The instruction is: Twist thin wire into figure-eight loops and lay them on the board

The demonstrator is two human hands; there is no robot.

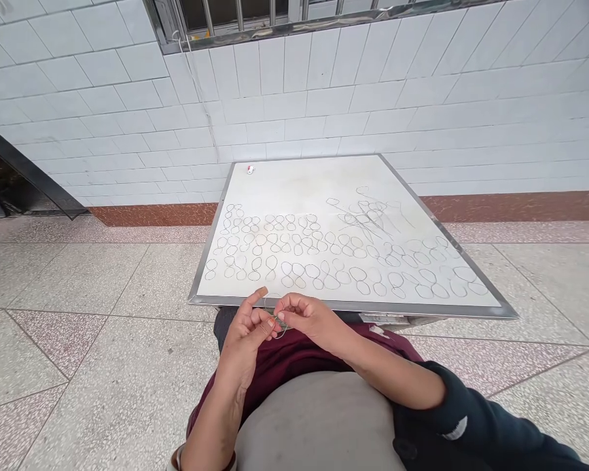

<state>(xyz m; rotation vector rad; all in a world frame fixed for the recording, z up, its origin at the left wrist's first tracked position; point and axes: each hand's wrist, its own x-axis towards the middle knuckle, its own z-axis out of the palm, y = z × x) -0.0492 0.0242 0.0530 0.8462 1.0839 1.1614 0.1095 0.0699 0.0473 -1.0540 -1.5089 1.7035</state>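
Observation:
In front of my lap, my left hand (244, 340) pinches a thin wire-like loop (283, 335) between thumb and fingers, its index finger stretched up. My right hand (317, 322) meets it from the other side, thumb and fingertips closed on the same thin loop. A bit of green and orange shows at the fingertips, too small to make out. Just beyond both hands, rows of thin dark loops (293, 268), many paired like figure eights, lie on a white tabletop (294, 180). A tangle of loose thin strands (370, 216) lies behind them on the right.
The table has a grey metal rim (353, 305) and stands against a white tiled wall (285, 98). A small white and red item (250, 170) sits at its far left corner. Above are window bars (239, 16); a thin cord (201, 91) hangs left of the table.

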